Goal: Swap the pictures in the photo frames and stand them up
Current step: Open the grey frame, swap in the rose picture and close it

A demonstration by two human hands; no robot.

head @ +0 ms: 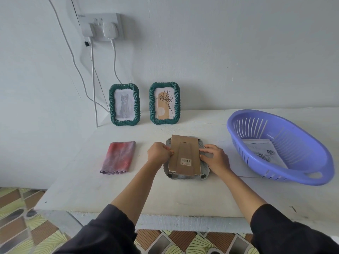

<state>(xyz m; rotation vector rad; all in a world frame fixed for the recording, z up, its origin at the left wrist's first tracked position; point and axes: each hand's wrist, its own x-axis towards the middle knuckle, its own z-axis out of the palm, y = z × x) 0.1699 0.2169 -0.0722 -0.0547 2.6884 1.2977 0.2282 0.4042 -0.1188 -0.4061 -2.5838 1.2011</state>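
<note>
A plain white wall [220, 43] fills the upper half, lit softly and evenly and marked by faint cracks. High on its left, a white socket plate [86, 24] carries two white adapters [109, 30], and white cables [94, 79] hang down the wall. The white table [91, 189] stands against the wall, its top scuffed. Below its front edge, the floor [22, 217] shows patterned tiles in brown, grey and yellow-green.

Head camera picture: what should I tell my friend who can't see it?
The left hand and right hand hold a brown board by its edges on a grey frame lying face down on a table. Two green frames stand by the wall behind, a cloth lies left and a purple basket with papers sits right.
</note>
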